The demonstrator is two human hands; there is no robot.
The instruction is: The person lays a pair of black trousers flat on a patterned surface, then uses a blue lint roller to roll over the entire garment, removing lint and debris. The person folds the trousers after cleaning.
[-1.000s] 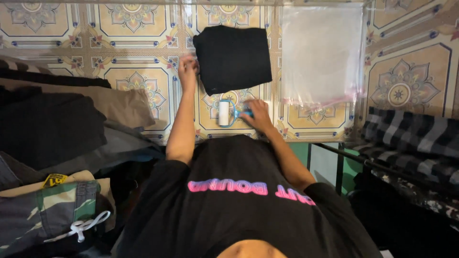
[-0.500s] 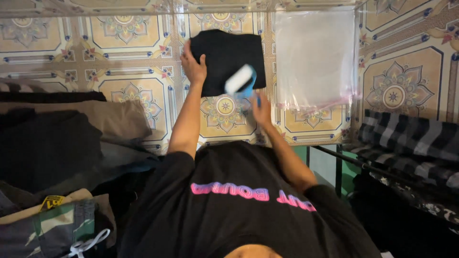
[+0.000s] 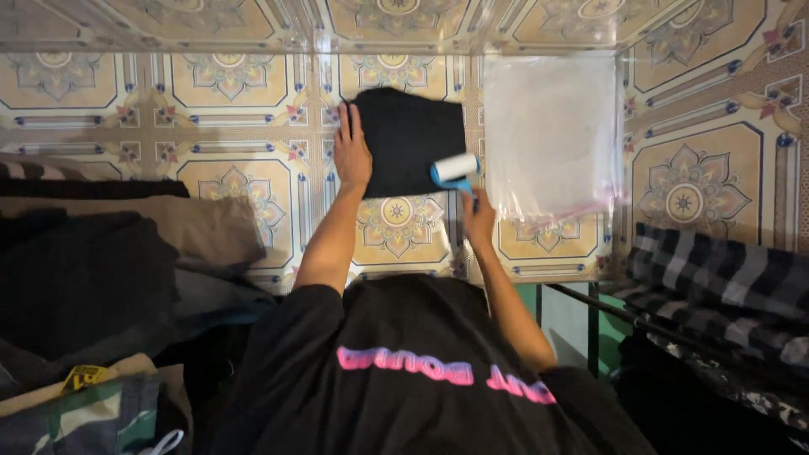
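Note:
A folded black garment [image 3: 411, 140] lies flat on a clear tabletop [image 3: 253, 126], with patterned tiles showing through. My left hand [image 3: 352, 153] rests flat on the garment's left edge, fingers spread and pointing away from me. A lint roller [image 3: 456, 168], its roll white and its handle blue, is gripped in my right hand [image 3: 479, 219]. The roll lies at the garment's lower right edge.
A stack of clear plastic bags [image 3: 552, 135] lies just right of the garment. Piles of dark and tan folded clothes [image 3: 109, 253] fill the left side, with a camouflage piece [image 3: 93, 421] nearer me. Striped dark cloth [image 3: 716, 278] lies at the right, above a metal frame [image 3: 590, 312].
My right hand lifted the lint roller off the tabletop and carried it up to the garment's right edge. My left hand slid further onto the garment's left side.

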